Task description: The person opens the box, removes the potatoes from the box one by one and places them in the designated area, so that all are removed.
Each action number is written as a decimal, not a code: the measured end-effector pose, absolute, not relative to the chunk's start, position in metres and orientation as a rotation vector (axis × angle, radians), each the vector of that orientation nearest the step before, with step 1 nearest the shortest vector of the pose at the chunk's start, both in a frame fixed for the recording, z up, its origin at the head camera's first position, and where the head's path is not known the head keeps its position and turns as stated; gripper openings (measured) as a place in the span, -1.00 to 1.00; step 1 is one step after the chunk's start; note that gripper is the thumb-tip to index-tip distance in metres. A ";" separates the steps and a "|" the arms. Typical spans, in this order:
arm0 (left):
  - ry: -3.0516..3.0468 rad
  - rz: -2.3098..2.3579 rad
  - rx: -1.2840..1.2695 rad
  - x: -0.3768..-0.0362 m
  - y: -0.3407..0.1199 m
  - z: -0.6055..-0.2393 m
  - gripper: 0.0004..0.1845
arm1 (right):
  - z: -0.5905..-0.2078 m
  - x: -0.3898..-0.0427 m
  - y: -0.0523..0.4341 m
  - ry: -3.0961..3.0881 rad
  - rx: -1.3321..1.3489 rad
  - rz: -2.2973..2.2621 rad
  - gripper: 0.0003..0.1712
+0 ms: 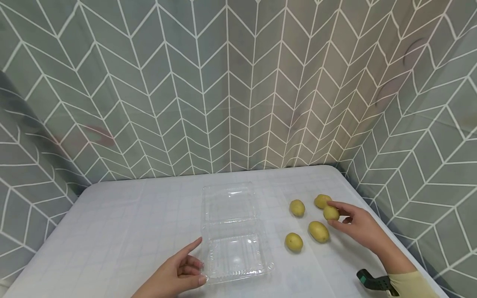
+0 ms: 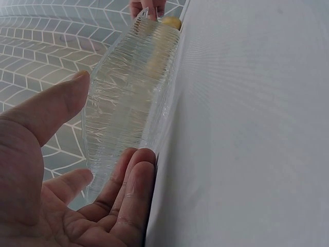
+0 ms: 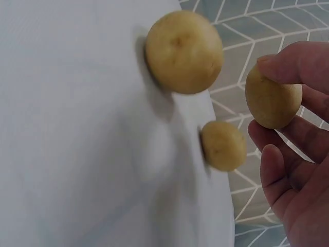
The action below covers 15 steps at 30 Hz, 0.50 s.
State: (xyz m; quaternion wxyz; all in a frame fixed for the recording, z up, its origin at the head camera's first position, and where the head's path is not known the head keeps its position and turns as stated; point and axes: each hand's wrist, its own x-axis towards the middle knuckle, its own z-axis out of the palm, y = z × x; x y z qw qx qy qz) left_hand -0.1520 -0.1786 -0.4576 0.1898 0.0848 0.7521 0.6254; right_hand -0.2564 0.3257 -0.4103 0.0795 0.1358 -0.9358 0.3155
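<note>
Clear plastic clamshell box (image 1: 232, 234) lies open on the white table (image 1: 123, 231), lid hinged back toward the wall. Left hand (image 1: 175, 275) at the box's near left corner: fingers relaxed and slightly spread, fingertips (image 2: 134, 170) touching the rim, nothing gripped. Right hand (image 1: 359, 225) pinches a yellow potato (image 1: 331, 212) between thumb and fingertips, lifted just off the table. Four more potatoes (image 1: 318, 231) lie loose right of the box, near the hand.
</note>
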 end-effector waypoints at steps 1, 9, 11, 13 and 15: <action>2.115 1.757 0.239 -0.152 -0.179 -0.458 -0.04 | -0.412 -0.256 0.327 -2.802 0.402 0.943 -0.41; 2.107 1.757 0.224 -0.151 -0.178 -0.457 -0.03 | -0.422 -0.256 0.336 -2.848 0.335 0.926 -0.37; 2.103 1.760 0.224 -0.151 -0.178 -0.457 -0.03 | -0.424 -0.256 0.338 -2.858 0.319 0.919 -0.36; 2.104 1.759 0.228 -0.151 -0.178 -0.457 -0.03 | -0.425 -0.255 0.340 -2.856 0.314 0.936 -0.37; 2.106 1.758 0.231 -0.151 -0.178 -0.456 -0.03 | -0.426 -0.254 0.343 -2.851 0.313 0.954 -0.38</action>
